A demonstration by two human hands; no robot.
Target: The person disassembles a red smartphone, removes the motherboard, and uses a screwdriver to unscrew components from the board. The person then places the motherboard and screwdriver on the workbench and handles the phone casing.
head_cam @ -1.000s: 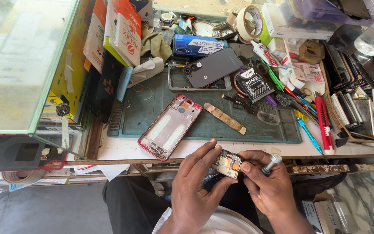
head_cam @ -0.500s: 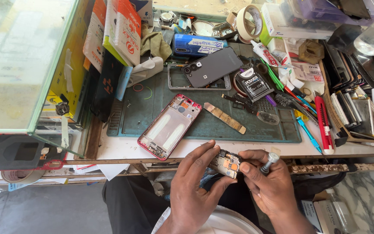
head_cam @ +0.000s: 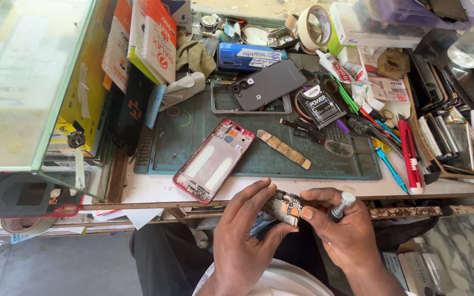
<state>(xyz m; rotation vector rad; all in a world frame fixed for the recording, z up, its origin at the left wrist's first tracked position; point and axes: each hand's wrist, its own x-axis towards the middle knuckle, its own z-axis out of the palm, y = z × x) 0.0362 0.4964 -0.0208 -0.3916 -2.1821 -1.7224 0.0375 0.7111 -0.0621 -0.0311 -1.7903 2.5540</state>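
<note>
Pinched between both hands, a small circuit board (head_cam: pixel 284 207) sits just below the near edge of the workbench (head_cam: pixel 154 189), over the person's lap. The left hand (head_cam: pixel 245 235) clamps it with thumb underneath and fingers curled over its top-left side; the right hand (head_cam: pixel 342 233) presses a fingertip against its right edge while also gripping a silver-tipped screwdriver (head_cam: pixel 342 204) in its fist. Compared with a second ago, the board has barely shifted, and the screwdriver tip still points up and to the right. Farther away, on the green work mat (head_cam: pixel 259 159), an opened red-framed phone (head_cam: pixel 214 160) lies face up, unchanged, with a tan strip-shaped pry tool (head_cam: pixel 283 149) just right of it. A dark phone back (head_cam: pixel 267 83) rests farther off on a grey frame.
</note>
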